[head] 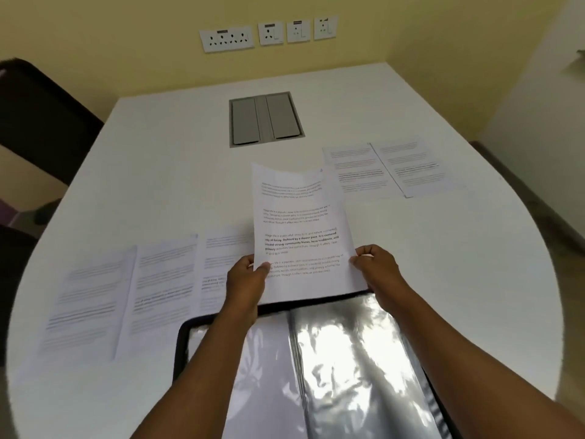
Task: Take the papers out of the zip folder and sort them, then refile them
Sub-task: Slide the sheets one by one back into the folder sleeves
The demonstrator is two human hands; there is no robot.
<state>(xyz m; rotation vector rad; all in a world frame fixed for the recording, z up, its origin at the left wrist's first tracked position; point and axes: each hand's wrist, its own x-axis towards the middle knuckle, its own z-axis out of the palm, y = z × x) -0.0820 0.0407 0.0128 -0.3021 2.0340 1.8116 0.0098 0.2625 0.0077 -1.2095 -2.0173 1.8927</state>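
nearest me the zip folder (348,369) lies open on the white table (177,172), its glossy plastic sleeves looking slick and floppy, so i'd slide paper into them flat rather than push. just beyond its zipped far edge i hold 1 printed sheet (297,223) upright. my left hand (245,277) pinches its lower left edge, thumb on the front, other fingers behind. my right hand (375,264) pinches the lower right edge with curled fingers. the sheet is light and limp; its top already bows, so i judge 2 low corner grips keep it steady, and a harder squeeze would crease it. to the left, about 3 sheets (133,289) lie flat, overlapping. farther off on the right, 2 more sheets (383,167) lie side by side. beyond sits the grey cable hatch (265,119).
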